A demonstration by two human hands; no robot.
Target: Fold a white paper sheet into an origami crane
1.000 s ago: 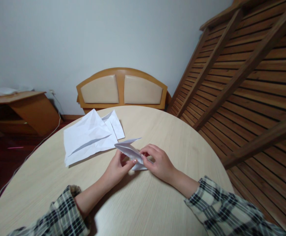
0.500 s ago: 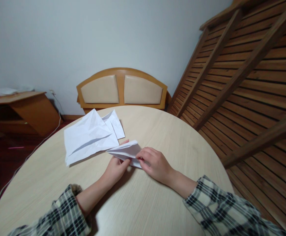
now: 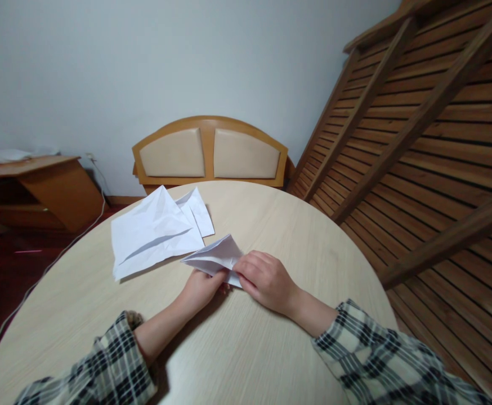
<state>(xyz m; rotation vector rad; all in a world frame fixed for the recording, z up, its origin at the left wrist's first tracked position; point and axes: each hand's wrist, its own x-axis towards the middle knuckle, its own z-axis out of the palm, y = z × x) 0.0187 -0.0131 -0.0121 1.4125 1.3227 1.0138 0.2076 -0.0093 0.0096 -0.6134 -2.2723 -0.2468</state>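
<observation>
Between my two hands is a folded sheet of white paper (image 3: 212, 257), its layers parted toward the upper left like a pocket. My left hand (image 3: 201, 291) grips its lower edge, thumb on the near face and the other fingers mostly hidden beneath. My right hand (image 3: 265, 280) pinches the right end, fingers closed over the fold. Beyond the left hand lies a larger creased white paper (image 3: 144, 239), folded to a point at its far side. A smaller folded white paper (image 3: 201, 212) sticks out from behind its right side.
All this is on a round pale wooden table (image 3: 305, 247). Behind it stands a headboard (image 3: 210, 152) with two beige panels. A slatted wooden frame (image 3: 423, 152) leans at the right. A low wooden desk (image 3: 56, 191) and a white cable (image 3: 66, 244) are at the left.
The layers of the held paper have spread, and its top corner now stands up as a peak. My left fingertips behind it have dropped out of sight. The papers on the table stay put.
</observation>
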